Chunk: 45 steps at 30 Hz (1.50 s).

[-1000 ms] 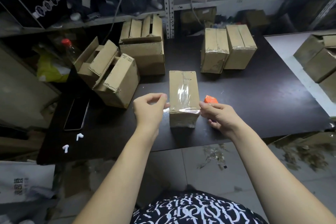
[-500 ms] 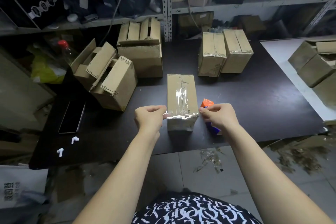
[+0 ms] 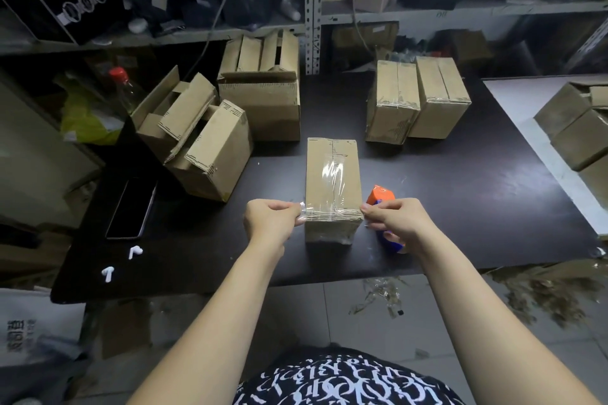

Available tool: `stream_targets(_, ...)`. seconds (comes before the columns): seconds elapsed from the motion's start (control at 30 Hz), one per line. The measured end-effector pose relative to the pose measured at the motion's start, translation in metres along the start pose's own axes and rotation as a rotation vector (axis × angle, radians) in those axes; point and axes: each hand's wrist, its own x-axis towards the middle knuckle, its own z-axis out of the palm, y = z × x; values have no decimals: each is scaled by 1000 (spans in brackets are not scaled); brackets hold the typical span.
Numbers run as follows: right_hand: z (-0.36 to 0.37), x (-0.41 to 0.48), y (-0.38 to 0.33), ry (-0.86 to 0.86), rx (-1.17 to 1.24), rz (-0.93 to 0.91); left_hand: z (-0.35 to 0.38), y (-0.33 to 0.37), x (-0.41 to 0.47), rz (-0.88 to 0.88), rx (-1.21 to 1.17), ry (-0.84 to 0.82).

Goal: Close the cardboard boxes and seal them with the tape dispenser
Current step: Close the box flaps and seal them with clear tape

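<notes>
Standing lengthwise near the front edge of the dark table (image 3: 460, 207), a closed cardboard box (image 3: 332, 174) is seen between two bare hands. Its top seam is covered by a band of clear tape, and a tape strip (image 3: 329, 214) is laid across its near top edge. The left end of that strip is pinched by the left hand (image 3: 268, 223), with thumb and forefinger pressed together at the box's near left corner and the other fingers curled under. The right end is pinched in the same way by the right hand (image 3: 398, 223) at the near right corner. The tape dispenser (image 3: 383, 197), orange above and blue below, is placed just beside the box's right side and is partly hidden behind the right hand. Whether it is touched by that hand cannot be told.

Two sealed boxes (image 3: 418, 102) are set side by side, touching, at the back right of the table. Several unsealed boxes (image 3: 263, 108) with raised flaps are crowded together at the back left. A phone (image 3: 131, 207) is laid flat near the left edge, and two white earbuds (image 3: 135, 251) are found apart from each other nearer the front. More cardboard boxes (image 3: 575, 128) are stacked on a pale surface at the far right. A bottle with a red cap (image 3: 123, 89) is seen beyond the table's left side.
</notes>
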Motion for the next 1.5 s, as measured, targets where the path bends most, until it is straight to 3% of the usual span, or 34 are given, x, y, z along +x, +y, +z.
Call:
stream_targets(0.23, -4, 8, 12, -84, 111, 64, 4, -4, -2, 164, 167, 35)
stream_targets(0.47, 6, 7, 16, -148, 236, 119, 3, -14, 7, -34, -41, -68)
stream_targets(0.73, 18, 10, 38, -165, 461, 214, 16, -25, 19, 8, 65, -71)
stream_targets(0.83, 25, 10, 49, -145, 477, 157, 15, -32, 24, -41, 131, -171)
stream_targets(0.9, 24, 9, 53, -33, 408, 48, 11, -41, 26, -69, 131, -246)
stream_targets(1.03, 17, 6, 52, 205, 286, -241, -5, -50, 25, 232, 83, -94)
stream_targets(1.17, 16, -5, 45, 179, 171, -417, -12, -44, 27, 499, 141, -183)
stream_targets(1.37, 13, -6, 48, 68, 61, -537, -12, -40, 24, 740, 256, -257)
stream_targets(1.5, 11, -7, 49, 113, -76, -686, -13, -40, 28, 897, 299, -285)
